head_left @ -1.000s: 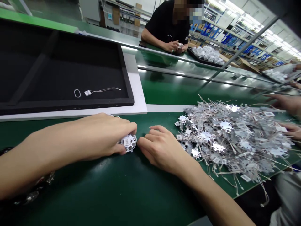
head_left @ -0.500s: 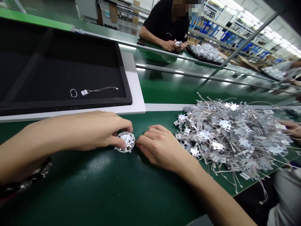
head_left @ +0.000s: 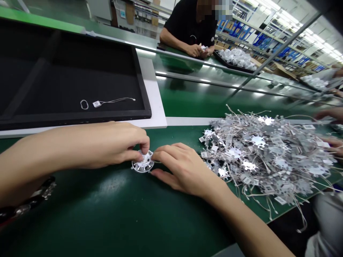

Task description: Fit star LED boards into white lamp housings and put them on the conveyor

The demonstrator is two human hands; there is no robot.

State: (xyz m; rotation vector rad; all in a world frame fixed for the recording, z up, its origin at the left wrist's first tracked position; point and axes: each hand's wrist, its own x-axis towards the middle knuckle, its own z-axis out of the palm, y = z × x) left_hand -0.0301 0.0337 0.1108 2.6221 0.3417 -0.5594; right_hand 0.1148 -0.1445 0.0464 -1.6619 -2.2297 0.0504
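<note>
A small round white plastic part (head_left: 143,163) with spokes and a metal piece in its middle lies on the green table mat (head_left: 112,214). My left hand (head_left: 115,144) pinches it from the left with thumb and fingers. My right hand (head_left: 179,166) meets it from the right, fingertips pressed on its edge. Both hands are closed around the part. A large heap of silver star-shaped metal pieces with thin wires (head_left: 265,157) sits just right of my right hand.
A big black tray (head_left: 66,71) on a white board holds one wired piece and a small ring (head_left: 84,104). Across the conveyor a person in black (head_left: 191,28) handles white parts beside another tray (head_left: 235,59). Other people's hands (head_left: 331,114) reach in at the right edge.
My right hand has closed in on the round part from the right, fingers now touching it. My left fingers shifted on top of it. The part itself stayed almost in place.
</note>
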